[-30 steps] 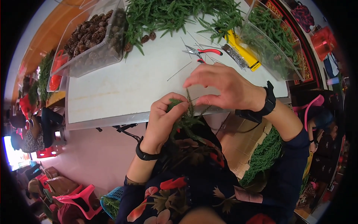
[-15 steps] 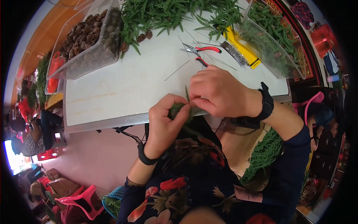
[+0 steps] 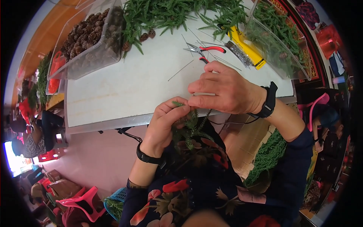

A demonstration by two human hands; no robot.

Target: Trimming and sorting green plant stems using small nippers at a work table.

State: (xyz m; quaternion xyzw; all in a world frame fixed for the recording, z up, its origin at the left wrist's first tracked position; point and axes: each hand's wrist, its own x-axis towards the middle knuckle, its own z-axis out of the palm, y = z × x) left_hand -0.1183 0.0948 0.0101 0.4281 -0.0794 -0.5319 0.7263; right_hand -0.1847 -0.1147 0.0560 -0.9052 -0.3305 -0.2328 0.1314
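Note:
At the table's near edge, my left hand (image 3: pixel 163 122) is closed, thumb against fingers, on an artificial green pine sprig (image 3: pixel 193 128). Its needled branches hang below the fingertips, over my dark flowered clothing. My right hand (image 3: pixel 223 90) meets the left from the right, its thumb and forefinger pinched together at the sprig's upper end. Whatever sits in that pinch is too small to make out; the other fingers are loosely curled. Beyond the right hand lie red-and-black handled pliers (image 3: pixel 197 49), partly covered by it, among loose thin wires (image 3: pixel 180 70).
A clear bin of pine cones (image 3: pixel 85 62) stands at the far left, another bin of greenery (image 3: pixel 280 56) at the far right. Green sprigs (image 3: pixel 162 15) pile along the back beside a yellow packet (image 3: pixel 245 47) with wire pieces. Cardboard (image 3: pixel 242 151) and greenery lie below right.
My hands have turned the sprig, so its branches now spread below the fingers instead of pointing up. The right hand's fingers have loosened and spread a little, and its wrist has dropped.

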